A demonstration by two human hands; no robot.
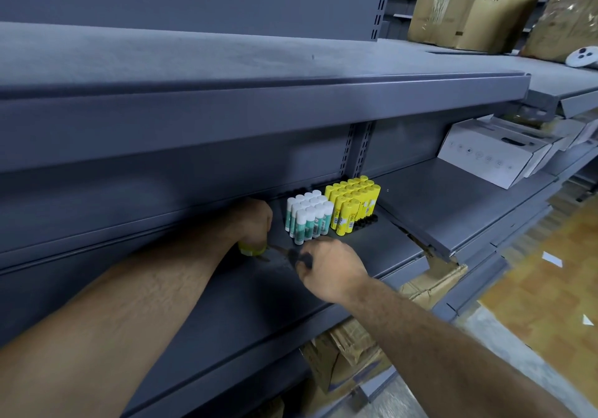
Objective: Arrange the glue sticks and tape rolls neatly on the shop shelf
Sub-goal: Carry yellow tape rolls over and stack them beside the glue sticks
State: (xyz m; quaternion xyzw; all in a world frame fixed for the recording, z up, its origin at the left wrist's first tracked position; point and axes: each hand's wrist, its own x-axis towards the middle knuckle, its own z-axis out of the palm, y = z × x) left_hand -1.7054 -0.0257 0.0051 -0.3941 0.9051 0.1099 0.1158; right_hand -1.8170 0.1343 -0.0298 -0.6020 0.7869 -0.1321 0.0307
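My left hand (255, 223) curls round a yellow thing (250, 250); my right hand (330, 268) pinches a dark thing (305, 259). The glue sticks (309, 215) by the shelf's (388, 243) back edge look light, rigid, tippy: I'd grip mid-barrel.

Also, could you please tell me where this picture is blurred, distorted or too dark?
Head view, upper shelf edge bowed by the wide-angle lens; head view, floor at right blurred; head view, shadow dims the left hand, its yellow item, the right hand's dark tool; head view, glue sticks sharp.
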